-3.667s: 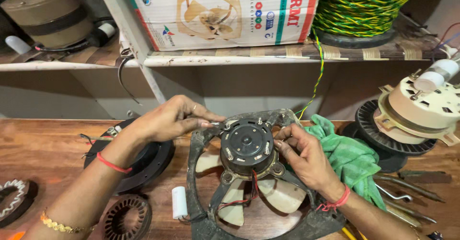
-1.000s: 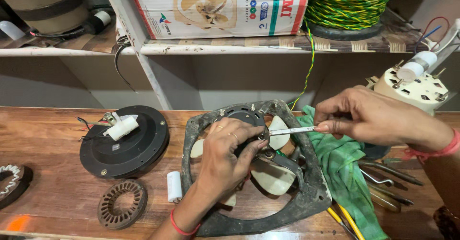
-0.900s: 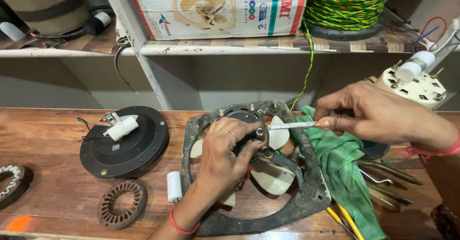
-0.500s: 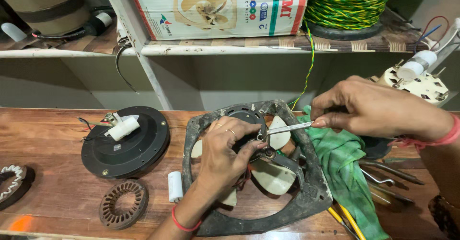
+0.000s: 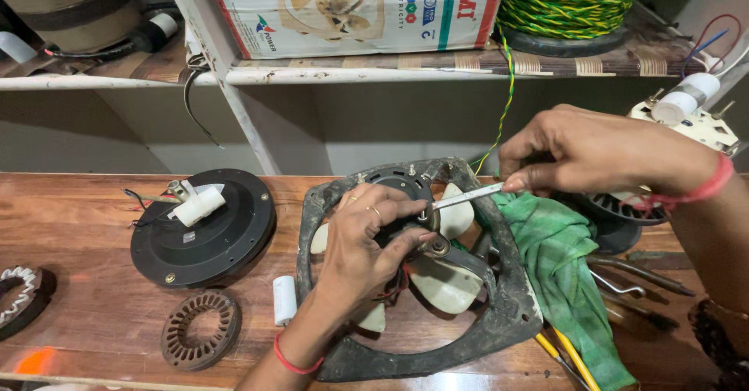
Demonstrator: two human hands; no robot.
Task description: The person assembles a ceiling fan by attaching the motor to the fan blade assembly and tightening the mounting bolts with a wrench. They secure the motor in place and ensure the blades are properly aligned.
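Note:
A dirty black exhaust-fan frame (image 5: 499,325) with cream blades (image 5: 446,283) lies on the wooden bench. My left hand (image 5: 367,243) grips the round black motor (image 5: 399,185) at the frame's centre, fingers curled over its right side. My right hand (image 5: 581,153) reaches in from the right and pinches a thin metal tool (image 5: 468,197), whose tip touches the motor hub beside my left fingertips. A green cloth (image 5: 558,270) lies under the frame's right side.
A black round motor cover (image 5: 203,231) with a white capacitor sits at left, a rusty stator ring (image 5: 199,330) and a small white cylinder (image 5: 284,299) in front of it. Pliers and screwdrivers (image 5: 632,270) lie at right. The shelf holds a cardboard box (image 5: 351,5) and wire spool (image 5: 573,1).
Earlier both hands held the motor from either side. Since then my left hand came over the motor and my right took up the metal tool; in the last second it has barely shifted.

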